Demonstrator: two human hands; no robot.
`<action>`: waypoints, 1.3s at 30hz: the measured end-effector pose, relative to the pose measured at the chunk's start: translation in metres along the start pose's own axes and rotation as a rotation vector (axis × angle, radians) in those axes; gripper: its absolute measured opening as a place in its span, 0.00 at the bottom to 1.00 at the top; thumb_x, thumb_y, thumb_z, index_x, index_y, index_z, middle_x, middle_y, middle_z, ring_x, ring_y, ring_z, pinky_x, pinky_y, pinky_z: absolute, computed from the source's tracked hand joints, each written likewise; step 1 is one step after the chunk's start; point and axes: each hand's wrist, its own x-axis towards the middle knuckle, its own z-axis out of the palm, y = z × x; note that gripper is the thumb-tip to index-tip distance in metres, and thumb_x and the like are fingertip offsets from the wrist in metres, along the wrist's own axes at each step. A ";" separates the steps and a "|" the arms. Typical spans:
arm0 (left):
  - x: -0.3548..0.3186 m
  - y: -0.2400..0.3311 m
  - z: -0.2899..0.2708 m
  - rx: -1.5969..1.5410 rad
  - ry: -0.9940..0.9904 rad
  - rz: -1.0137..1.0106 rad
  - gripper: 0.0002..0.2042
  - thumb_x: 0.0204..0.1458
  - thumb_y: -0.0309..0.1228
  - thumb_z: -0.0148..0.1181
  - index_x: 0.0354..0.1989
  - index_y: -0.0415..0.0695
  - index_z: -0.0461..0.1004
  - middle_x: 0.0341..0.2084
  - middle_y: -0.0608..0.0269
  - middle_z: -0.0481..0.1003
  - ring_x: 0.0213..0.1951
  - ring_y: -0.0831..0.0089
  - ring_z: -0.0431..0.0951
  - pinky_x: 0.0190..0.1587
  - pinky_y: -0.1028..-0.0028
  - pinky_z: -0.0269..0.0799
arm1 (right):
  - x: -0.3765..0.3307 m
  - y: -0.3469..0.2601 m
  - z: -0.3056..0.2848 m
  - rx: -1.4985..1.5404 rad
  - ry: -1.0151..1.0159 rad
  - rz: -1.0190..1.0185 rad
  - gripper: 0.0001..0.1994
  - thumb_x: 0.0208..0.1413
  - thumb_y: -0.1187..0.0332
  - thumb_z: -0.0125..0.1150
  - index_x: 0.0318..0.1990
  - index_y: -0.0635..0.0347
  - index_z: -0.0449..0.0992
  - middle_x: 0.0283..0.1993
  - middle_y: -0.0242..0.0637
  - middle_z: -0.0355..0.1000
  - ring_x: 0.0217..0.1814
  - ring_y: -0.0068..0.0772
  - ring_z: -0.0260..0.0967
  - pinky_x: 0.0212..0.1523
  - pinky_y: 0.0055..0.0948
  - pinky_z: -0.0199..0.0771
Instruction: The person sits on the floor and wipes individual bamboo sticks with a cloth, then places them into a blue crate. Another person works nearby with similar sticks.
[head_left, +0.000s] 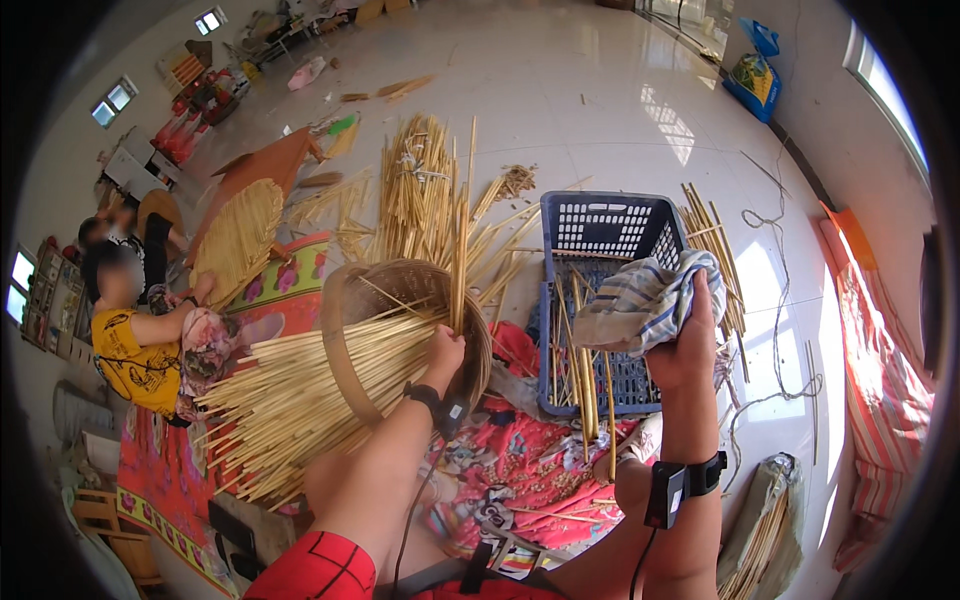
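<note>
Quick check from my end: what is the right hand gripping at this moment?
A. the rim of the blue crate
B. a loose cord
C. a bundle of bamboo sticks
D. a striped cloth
D: the right hand is closed on a striped cloth held above the blue crate, while the left hand grips the bamboo sticks.

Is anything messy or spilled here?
Yes. Thin pale bamboo sticks fan out unevenly from the round woven basket by the left hand, and loose ones lie scattered on the shiny tiled floor. The right hand grips a striped cloth.
</note>
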 end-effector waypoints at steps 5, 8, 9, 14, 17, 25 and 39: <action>-0.001 0.008 0.004 0.122 0.026 0.000 0.10 0.48 0.33 0.62 0.34 0.41 0.71 0.28 0.49 0.77 0.34 0.50 0.77 0.39 0.58 0.72 | 0.004 0.001 0.000 -0.017 0.082 -0.044 0.23 0.64 0.49 0.45 0.54 0.58 0.67 0.51 0.46 0.71 0.52 0.49 0.70 0.56 0.51 0.69; 0.001 0.007 0.000 0.121 0.035 0.019 0.08 0.48 0.32 0.61 0.32 0.41 0.72 0.28 0.48 0.76 0.35 0.50 0.77 0.39 0.57 0.72 | 0.004 0.001 0.002 -0.038 0.081 -0.050 0.23 0.64 0.49 0.45 0.54 0.58 0.67 0.50 0.46 0.71 0.51 0.49 0.70 0.55 0.51 0.70; 0.002 0.005 -0.002 0.120 0.037 0.034 0.08 0.48 0.32 0.61 0.31 0.41 0.72 0.28 0.49 0.76 0.35 0.50 0.77 0.39 0.57 0.71 | 0.003 0.002 0.003 -0.041 0.080 -0.051 0.23 0.64 0.49 0.45 0.54 0.58 0.67 0.50 0.46 0.71 0.51 0.49 0.70 0.55 0.51 0.70; 0.004 0.009 -0.009 0.134 0.011 0.088 0.07 0.48 0.32 0.60 0.32 0.43 0.71 0.28 0.50 0.77 0.34 0.50 0.77 0.39 0.57 0.71 | 0.005 0.006 0.002 -0.051 0.059 -0.027 0.23 0.63 0.48 0.46 0.54 0.58 0.67 0.50 0.45 0.72 0.51 0.48 0.71 0.54 0.50 0.70; 0.002 0.020 -0.013 0.136 -0.024 0.098 0.07 0.49 0.32 0.60 0.32 0.44 0.71 0.29 0.51 0.76 0.35 0.50 0.76 0.38 0.57 0.71 | 0.002 0.007 0.003 -0.067 0.060 -0.013 0.24 0.62 0.48 0.47 0.53 0.58 0.68 0.49 0.44 0.72 0.51 0.47 0.71 0.54 0.49 0.71; 0.002 0.032 -0.030 0.152 -0.019 0.124 0.07 0.52 0.33 0.57 0.34 0.44 0.69 0.29 0.50 0.76 0.36 0.49 0.76 0.37 0.56 0.70 | 0.002 0.010 0.008 -0.095 0.071 -0.032 0.23 0.62 0.48 0.48 0.54 0.57 0.68 0.49 0.42 0.73 0.50 0.44 0.72 0.53 0.46 0.72; -0.051 0.149 -0.177 -0.523 -0.017 0.658 0.08 0.63 0.30 0.43 0.46 0.39 0.63 0.25 0.61 0.71 0.24 0.70 0.72 0.29 0.69 0.69 | -0.001 0.038 0.014 -0.200 -0.003 0.046 0.18 0.64 0.53 0.48 0.51 0.56 0.70 0.45 0.39 0.75 0.45 0.38 0.75 0.46 0.40 0.77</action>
